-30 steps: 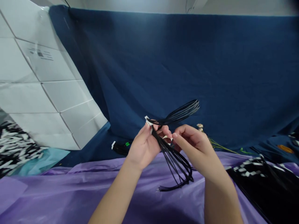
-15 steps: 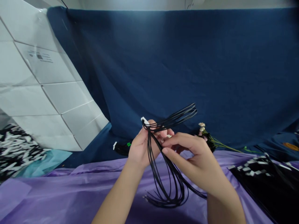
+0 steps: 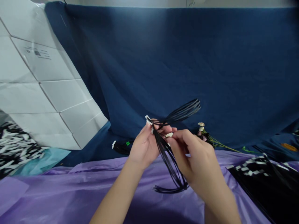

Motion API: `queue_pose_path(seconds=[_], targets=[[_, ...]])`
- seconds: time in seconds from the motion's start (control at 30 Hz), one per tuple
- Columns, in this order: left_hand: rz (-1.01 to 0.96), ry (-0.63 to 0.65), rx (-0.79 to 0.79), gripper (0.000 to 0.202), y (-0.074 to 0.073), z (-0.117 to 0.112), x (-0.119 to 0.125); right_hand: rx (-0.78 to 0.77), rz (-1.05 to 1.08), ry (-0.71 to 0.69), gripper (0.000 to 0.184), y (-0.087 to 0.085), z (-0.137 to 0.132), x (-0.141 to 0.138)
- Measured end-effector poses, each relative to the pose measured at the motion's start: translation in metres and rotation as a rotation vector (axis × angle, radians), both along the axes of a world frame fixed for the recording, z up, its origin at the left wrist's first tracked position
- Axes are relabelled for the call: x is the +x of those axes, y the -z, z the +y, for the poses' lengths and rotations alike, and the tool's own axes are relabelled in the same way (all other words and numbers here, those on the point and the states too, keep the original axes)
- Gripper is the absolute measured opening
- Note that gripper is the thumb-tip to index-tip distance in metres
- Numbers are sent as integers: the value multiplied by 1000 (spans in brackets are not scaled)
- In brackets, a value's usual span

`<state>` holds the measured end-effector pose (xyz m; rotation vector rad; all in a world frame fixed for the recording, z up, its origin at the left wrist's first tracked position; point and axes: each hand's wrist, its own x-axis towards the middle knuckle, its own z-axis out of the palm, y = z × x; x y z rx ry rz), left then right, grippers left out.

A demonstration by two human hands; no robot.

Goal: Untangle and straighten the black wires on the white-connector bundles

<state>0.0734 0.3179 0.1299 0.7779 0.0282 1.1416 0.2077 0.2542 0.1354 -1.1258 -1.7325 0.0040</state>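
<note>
My left hand is closed round a bundle of thin black wires with a small white connector at its top. One loop of the wires fans up to the right; the other loop hangs down over the purple sheet. My right hand pinches the same bundle just right of my left, beside a second white connector.
Blue cloth covers the back. White boxes are stacked at the left above a heap of black-and-white connectors. More black wire bundles lie at the right. A black cable with green mark and thin green stems lie behind my hands.
My right hand has drawn back toward the bundle's crossing point, and the hanging loop, spread wide half a second ago, is gathered tighter. My left hand has stayed almost still.
</note>
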Motion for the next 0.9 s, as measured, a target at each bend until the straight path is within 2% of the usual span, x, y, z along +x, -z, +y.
queue_pose_path(seconds=[0.07,0.2,0.27,0.33,0.43,0.6,0.7,0.77,0.87,0.9], targets=[[11,-33,-31,28,-1,-1,1,-117,138,-108,8,-2,-1,8],[40,-61,-54,32,-3,2,-1,-335,592,-482,13,-9,0,34],[57,-56,-61,30,-3,5,-3,-330,848,-696,17,-12,3,48],[79,-55,-76,27,-3,7,-6,-283,1009,-818,16,-13,9,60],[119,-64,-107,24,-4,8,-8,-163,1158,-851,13,-10,18,70],[170,-57,-162,22,-8,3,-7,20,1359,-780,33,-1,28,64],[199,-84,-212,22,-10,2,-6,106,1500,-835,46,-1,30,60],[213,-104,-219,20,-10,2,-6,141,1567,-893,40,-4,30,61],[223,-119,-195,16,-8,3,-6,145,1598,-945,6,-9,31,63],[226,-120,-189,16,-7,4,-6,152,1590,-940,9,-10,31,63]])
